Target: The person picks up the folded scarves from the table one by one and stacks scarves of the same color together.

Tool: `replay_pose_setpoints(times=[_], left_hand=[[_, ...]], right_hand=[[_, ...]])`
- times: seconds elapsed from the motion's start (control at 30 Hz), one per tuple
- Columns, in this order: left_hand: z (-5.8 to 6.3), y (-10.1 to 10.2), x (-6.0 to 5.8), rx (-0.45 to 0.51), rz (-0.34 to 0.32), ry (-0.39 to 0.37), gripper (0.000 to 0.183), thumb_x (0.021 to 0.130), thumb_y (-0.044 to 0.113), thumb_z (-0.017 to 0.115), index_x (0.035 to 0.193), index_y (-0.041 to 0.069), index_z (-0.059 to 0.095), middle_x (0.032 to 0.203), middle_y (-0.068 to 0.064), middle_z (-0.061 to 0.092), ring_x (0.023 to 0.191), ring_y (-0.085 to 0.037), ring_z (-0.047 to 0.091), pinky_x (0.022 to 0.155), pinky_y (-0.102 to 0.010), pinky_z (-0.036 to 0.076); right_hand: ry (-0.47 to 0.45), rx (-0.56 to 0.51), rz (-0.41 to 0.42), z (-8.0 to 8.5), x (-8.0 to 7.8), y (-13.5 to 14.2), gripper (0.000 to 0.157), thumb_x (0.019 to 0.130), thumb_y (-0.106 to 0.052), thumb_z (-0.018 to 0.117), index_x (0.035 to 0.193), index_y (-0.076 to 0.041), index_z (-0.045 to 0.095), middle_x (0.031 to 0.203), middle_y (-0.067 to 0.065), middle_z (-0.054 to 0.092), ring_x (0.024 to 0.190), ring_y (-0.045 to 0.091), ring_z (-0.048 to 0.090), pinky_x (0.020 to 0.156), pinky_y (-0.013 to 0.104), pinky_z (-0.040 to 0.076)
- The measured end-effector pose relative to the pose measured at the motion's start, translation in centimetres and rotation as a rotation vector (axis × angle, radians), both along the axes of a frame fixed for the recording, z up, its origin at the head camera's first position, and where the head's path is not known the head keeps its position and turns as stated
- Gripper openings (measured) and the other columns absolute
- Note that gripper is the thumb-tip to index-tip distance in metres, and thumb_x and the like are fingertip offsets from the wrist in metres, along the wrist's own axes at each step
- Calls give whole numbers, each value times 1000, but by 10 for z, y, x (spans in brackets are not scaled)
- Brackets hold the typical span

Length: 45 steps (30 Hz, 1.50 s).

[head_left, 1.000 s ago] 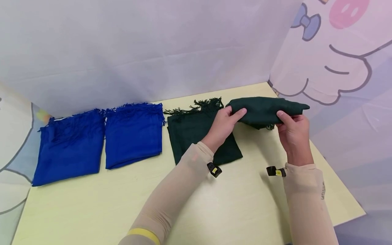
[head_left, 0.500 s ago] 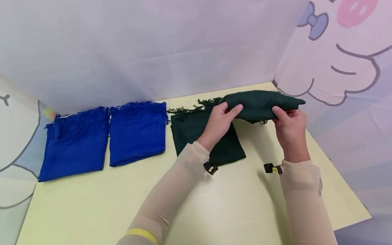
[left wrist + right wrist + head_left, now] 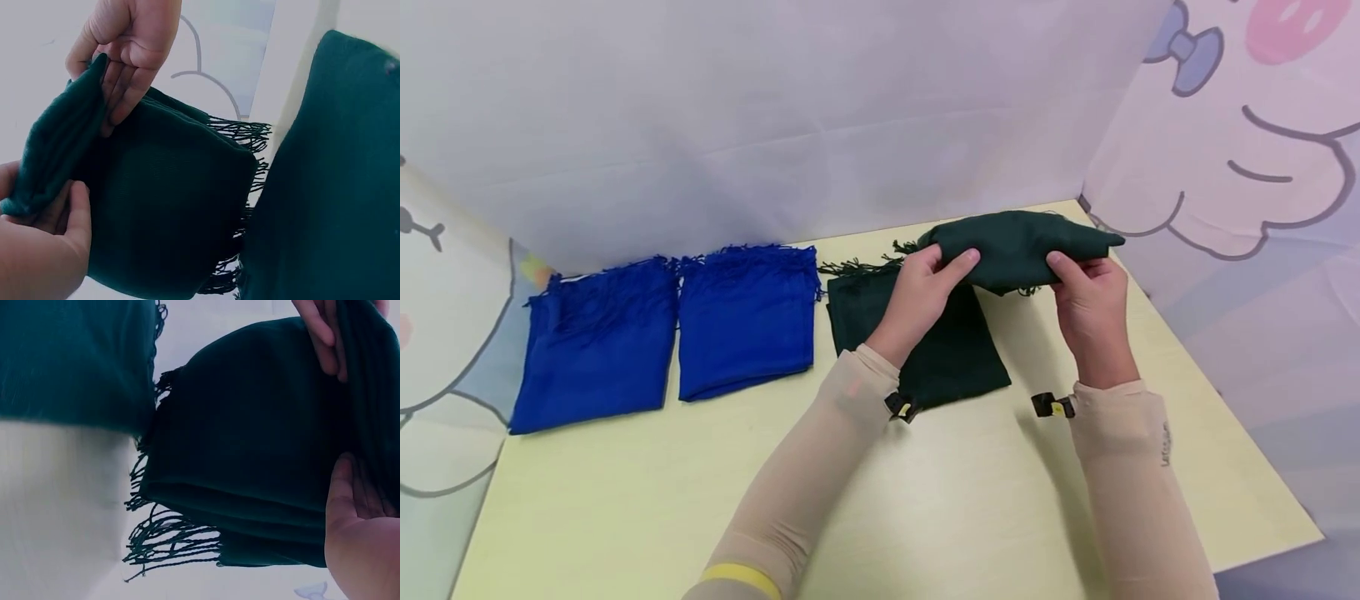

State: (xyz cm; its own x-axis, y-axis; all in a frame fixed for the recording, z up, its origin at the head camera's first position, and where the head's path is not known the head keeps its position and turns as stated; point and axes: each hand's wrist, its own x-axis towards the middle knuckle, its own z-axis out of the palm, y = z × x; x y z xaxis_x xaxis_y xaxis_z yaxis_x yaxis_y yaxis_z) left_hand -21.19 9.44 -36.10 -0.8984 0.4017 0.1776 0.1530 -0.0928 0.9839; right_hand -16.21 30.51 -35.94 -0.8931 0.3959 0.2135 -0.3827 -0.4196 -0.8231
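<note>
Both hands hold up a folded dark green fringed scarf [image 3: 1018,246], thumbs over its near edge and fingers beneath. My left hand [image 3: 919,293] grips its left part; my right hand [image 3: 1093,321] grips its right part. In the left wrist view, the scarf's folded layers [image 3: 169,187] hang down, with thin twisted fringe at the far end. The right wrist view shows the stacked folds and tassels [image 3: 178,540] from the other side. A second dark green scarf [image 3: 958,354] lies folded flat on the table, partly hidden behind my left hand and forearm.
Two folded blue fringed scarves, one at the far left [image 3: 598,358] and one beside it [image 3: 745,329], lie in a row with the flat green one. They rest on a pale yellow table [image 3: 647,500]. White printed cloth walls [image 3: 760,125] stand behind and at the sides.
Both hands have carried the held green scarf leftward and slightly away, so it overlaps more of the flat green scarf's back corner in view. The head view has turned a little left.
</note>
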Motion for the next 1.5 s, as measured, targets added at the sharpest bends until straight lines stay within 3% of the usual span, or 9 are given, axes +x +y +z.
replay_pose_setpoints(times=[0.27,0.5,0.77,0.93,1.23,1.5], left_hand=[[0,-14,-6,13,35,-3,43,96,42,65,70,11,49,59,-5,31,52,-28,33,51,-32,29],[-2,-28,-10,23,79,-9,43,95,41,67,71,10,49,60,-4,31,53,-24,33,53,-32,29],[-11,-45,-10,36,132,-38,34,95,40,67,84,8,63,61,-2,29,54,-22,31,54,-32,30],[-21,-55,-8,20,125,-23,32,95,39,68,87,7,67,61,-1,27,57,-21,31,57,-32,31],[-38,-65,0,-39,81,-13,28,94,37,69,97,10,74,64,1,38,71,-24,47,64,-31,38],[-51,-73,18,-96,27,-83,28,94,37,70,101,11,75,81,1,59,78,-15,49,69,-30,41]], right_hand=[[-32,-7,22,-1,-17,-14,36,87,-1,75,118,8,62,116,18,61,95,24,66,93,31,54],[-43,3,51,-1,-28,-27,33,89,-1,73,119,7,63,116,17,63,93,23,66,92,31,55],[-56,-2,100,-5,-40,-47,28,90,-2,72,116,6,63,116,16,61,96,23,64,92,31,54],[-99,-13,117,-13,-43,-53,29,90,-2,72,116,4,62,118,15,60,100,23,62,94,30,53],[-164,-11,147,-29,-32,-52,34,90,4,67,123,4,57,124,12,57,110,23,55,99,28,49],[-254,19,222,-43,-11,-49,42,94,3,62,132,3,45,131,10,50,116,22,49,102,26,45]])
